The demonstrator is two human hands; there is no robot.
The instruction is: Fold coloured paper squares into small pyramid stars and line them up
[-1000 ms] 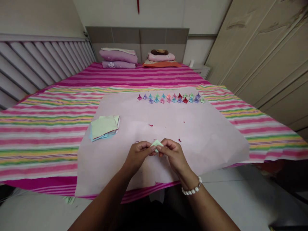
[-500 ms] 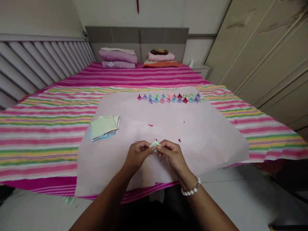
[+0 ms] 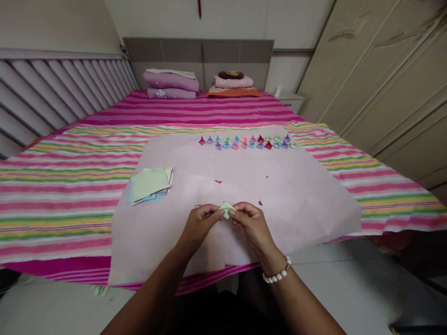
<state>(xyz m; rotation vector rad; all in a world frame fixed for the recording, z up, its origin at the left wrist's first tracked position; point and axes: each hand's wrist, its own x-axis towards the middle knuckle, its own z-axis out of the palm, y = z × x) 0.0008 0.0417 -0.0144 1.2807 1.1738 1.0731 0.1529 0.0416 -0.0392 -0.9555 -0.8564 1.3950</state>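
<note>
Between my two hands is a small folded piece of pale green paper (image 3: pixel 226 207), its pointed top facing away from me. My left hand (image 3: pixel 201 222) pinches its left side between thumb and fingers. On the right side, my right hand (image 3: pixel 249 222) grips it the same way, with a white bead bracelet at the wrist. Both hands are just above a large pale sheet (image 3: pixel 293 200) spread on the bed. A stack of paper squares (image 3: pixel 151 184), light green on top and blue below, lies to the left. Folded paper pieces (image 3: pixel 244 142) in several colours stand in two rows beyond my hands.
Red paper scraps (image 3: pixel 218 181) are scattered on the sheet. Striped bedding (image 3: pixel 63 200) surrounds it. Folded purple bedding (image 3: pixel 171 83) and a pink pillow (image 3: pixel 233 82) lie at the headboard (image 3: pixel 181 51). A white rail (image 3: pixel 70 83) runs along the left, a wardrobe (image 3: pixel 377 79) along the right.
The green paper has shifted slightly to the right and shows more of its diamond shape between my thumbs. My fingers have adjusted a little; everything else stays in place.
</note>
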